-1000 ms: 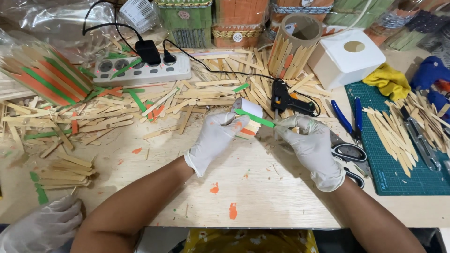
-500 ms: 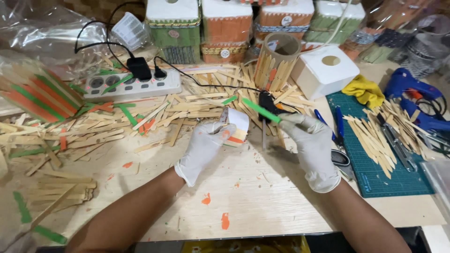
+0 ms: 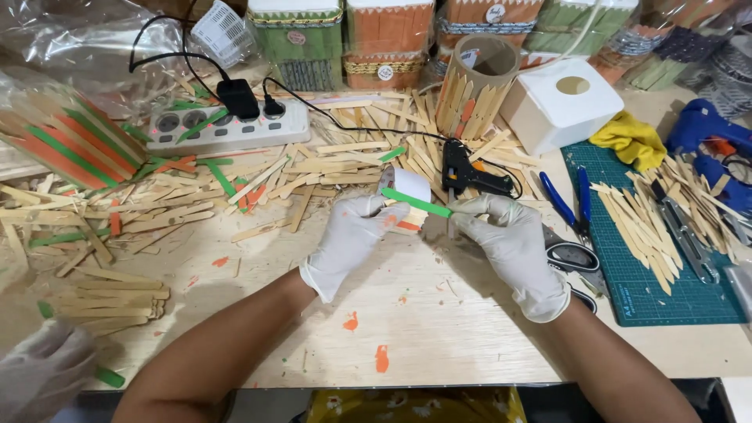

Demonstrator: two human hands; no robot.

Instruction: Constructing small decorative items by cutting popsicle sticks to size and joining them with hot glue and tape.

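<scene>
Near the front of the surface (image 3: 439,329), the gloved left hand (image 3: 348,243) grips a small white paper cup (image 3: 407,192); its fingers are curled tight around it. The right hand (image 3: 513,243) pinches a green stick (image 3: 415,202) against the cup's side. The stick could set crooked if either grip shifts. Farther back lies a black glue gun (image 3: 466,168).

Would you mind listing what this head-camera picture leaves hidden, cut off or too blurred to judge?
- Small white cylinder: its lower part is hidden behind the left hand and its glove.
- Green stick: its right end disappears under the right hand.
- Scissors: partly hidden by the right wrist.
- Another person's gloved hand: blurred, cut by the bottom-left edge.
- Decorated boxes: tops cut by the upper edge.
</scene>
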